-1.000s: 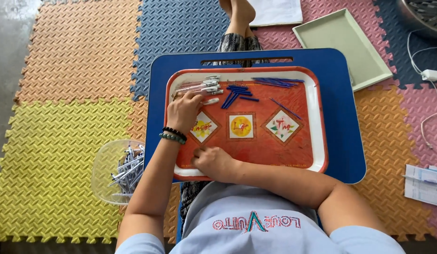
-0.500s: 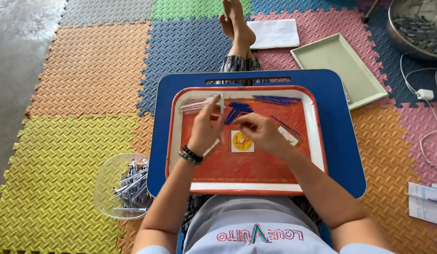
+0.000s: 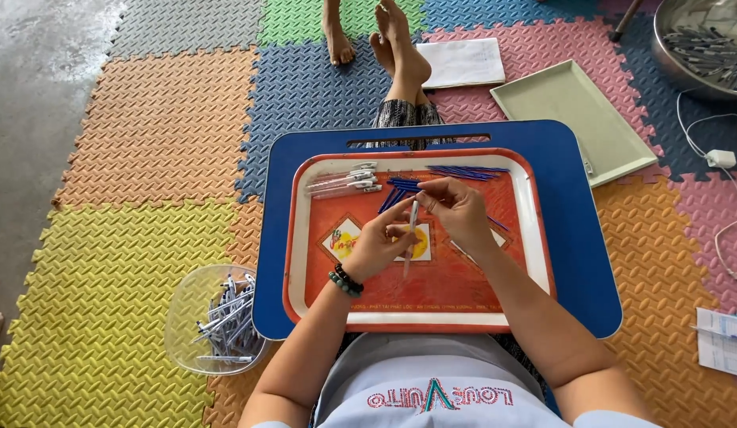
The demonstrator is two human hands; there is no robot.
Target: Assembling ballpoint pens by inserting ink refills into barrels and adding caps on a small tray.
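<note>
While the left hand (image 3: 376,247) pinches the clear pen barrel (image 3: 411,238) upright over the red tray (image 3: 535,238), the right hand (image 3: 459,210) has its fingers closed at the barrel's top end. Holding the barrel steady and feeding straight down its axis looks wisest; loose blue refills (image 3: 400,190) lie just behind.

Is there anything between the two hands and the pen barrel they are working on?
No. The left hand and the right hand both already hold the pen barrel above the orange tray. Nothing visible lies between them.
</note>
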